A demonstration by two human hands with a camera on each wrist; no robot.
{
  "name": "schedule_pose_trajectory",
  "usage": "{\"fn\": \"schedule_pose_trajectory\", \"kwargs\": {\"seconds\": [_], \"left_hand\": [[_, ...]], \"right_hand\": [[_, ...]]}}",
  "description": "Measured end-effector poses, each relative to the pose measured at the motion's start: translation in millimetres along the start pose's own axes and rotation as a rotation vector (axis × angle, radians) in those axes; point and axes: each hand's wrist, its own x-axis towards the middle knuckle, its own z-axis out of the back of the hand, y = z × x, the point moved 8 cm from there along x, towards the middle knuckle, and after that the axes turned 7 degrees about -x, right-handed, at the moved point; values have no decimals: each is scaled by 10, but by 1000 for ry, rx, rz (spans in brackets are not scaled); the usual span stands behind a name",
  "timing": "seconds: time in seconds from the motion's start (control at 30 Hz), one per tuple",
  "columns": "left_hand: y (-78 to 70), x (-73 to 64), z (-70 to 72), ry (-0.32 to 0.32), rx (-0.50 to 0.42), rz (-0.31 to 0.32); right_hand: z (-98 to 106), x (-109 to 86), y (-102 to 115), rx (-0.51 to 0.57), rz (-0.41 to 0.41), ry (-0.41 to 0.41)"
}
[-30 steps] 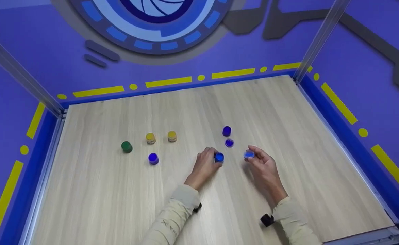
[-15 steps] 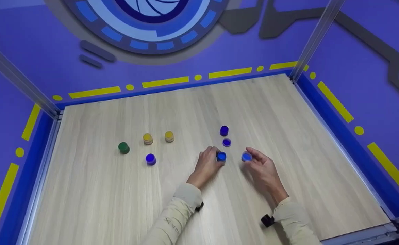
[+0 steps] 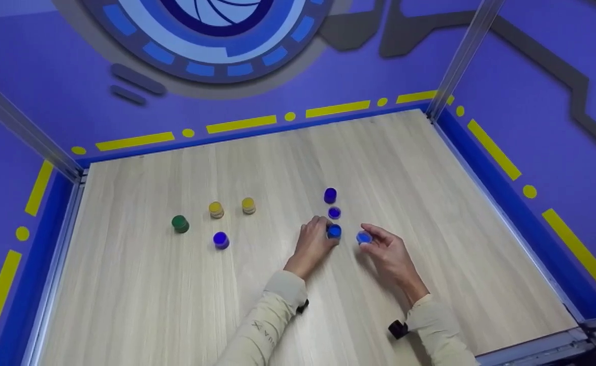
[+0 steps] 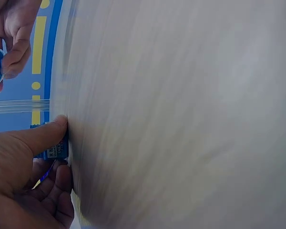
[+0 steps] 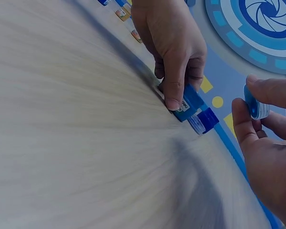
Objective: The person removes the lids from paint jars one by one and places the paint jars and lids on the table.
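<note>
My left hand (image 3: 312, 245) grips a small blue paint jar (image 3: 334, 232) standing on the table; its top is uncovered and shows blue paint. In the left wrist view the thumb lies along the jar's printed label (image 4: 53, 151). My right hand (image 3: 393, 255) pinches a round clear lid (image 3: 364, 237) with blue paint inside, held above the table just right of the jar, apart from it. The right wrist view shows this lid (image 5: 255, 105) on edge between thumb and fingertips. Just beyond the left hand are a dark blue jar (image 3: 330, 195) and a loose clear lid (image 3: 334, 212).
To the left stand a green jar (image 3: 180, 224), two yellow jars (image 3: 216, 210) and a violet-blue jar (image 3: 221, 240). Purple panels (image 3: 257, 101) border the wooden table (image 3: 404, 168) at the back and both sides.
My left hand has slid right with the blue jar, narrowing the gap to the right hand. The pinched lid has come slightly nearer to me and turned. The whole view has shifted a little.
</note>
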Motion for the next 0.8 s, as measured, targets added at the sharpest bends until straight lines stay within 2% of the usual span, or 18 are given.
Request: {"fn": "schedule_pose_trajectory", "kwargs": {"seconds": [0.13, 0.23, 0.47, 0.8], "left_hand": [[3, 17, -31, 9, -5, 29], [-4, 23, -39, -1, 0, 21], [-26, 29, -31, -50, 31, -14], [-51, 59, -24, -71, 125, -27]], "right_hand": [[-20, -6, -2, -45, 15, 21], [-35, -12, -12, -73, 15, 42], [-97, -6, -39, -64, -8, 100], [-196, 28, -29, -348, 43, 159]]}}
